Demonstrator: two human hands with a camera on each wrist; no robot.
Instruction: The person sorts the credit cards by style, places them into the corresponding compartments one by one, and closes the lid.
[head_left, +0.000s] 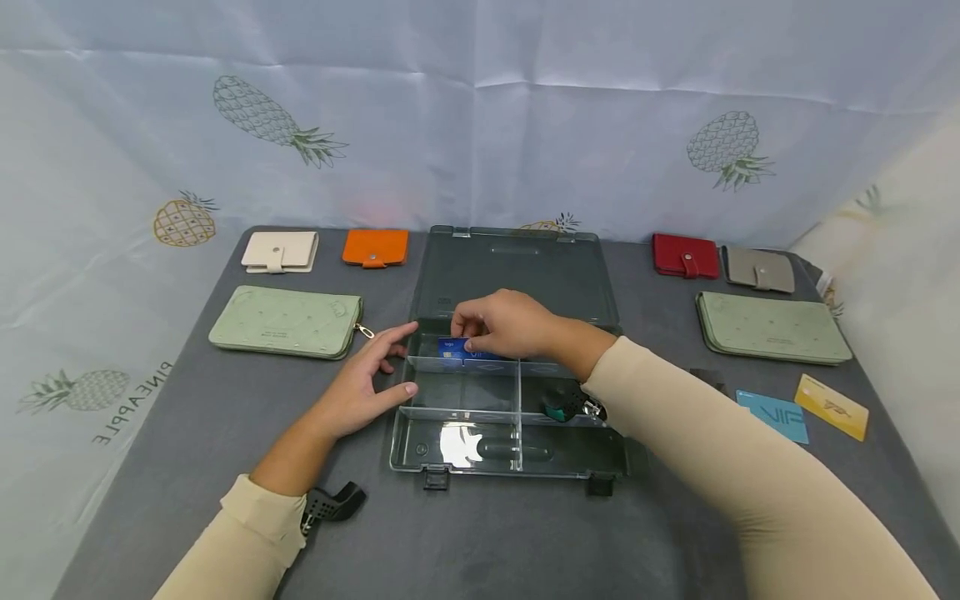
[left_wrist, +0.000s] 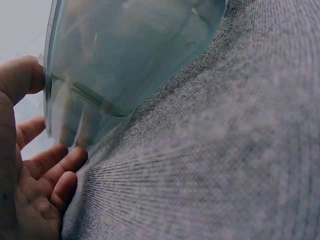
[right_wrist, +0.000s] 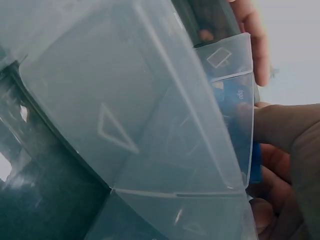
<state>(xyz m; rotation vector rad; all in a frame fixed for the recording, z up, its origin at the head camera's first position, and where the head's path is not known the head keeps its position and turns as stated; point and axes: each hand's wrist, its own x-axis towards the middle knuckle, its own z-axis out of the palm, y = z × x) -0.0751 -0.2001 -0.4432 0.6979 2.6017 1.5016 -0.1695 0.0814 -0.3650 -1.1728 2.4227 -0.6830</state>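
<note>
A smoky clear plastic box (head_left: 487, 473) lies with its lid (head_left: 517, 271) folded back, and thin dividers part its inside. My right hand (head_left: 510, 323) pinches a blue card (head_left: 452, 346) upright in the back left compartment. Through a clear divider (right_wrist: 165, 125), the right wrist view shows the thumb against this card (right_wrist: 256, 167). My left hand (head_left: 369, 385) rests at the box's left side, thumb over the rim and fingers loosely spread. In the left wrist view its fingertips lie close along the outer wall (left_wrist: 130, 55).
At left lie a cream wallet (head_left: 281, 250), an orange wallet (head_left: 375, 247) and a green zip wallet (head_left: 285, 321). At right are a red wallet (head_left: 684, 254), a grey wallet (head_left: 759, 268), another green wallet (head_left: 772, 327), a light-blue card (head_left: 774, 415) and a yellow card (head_left: 832, 406).
</note>
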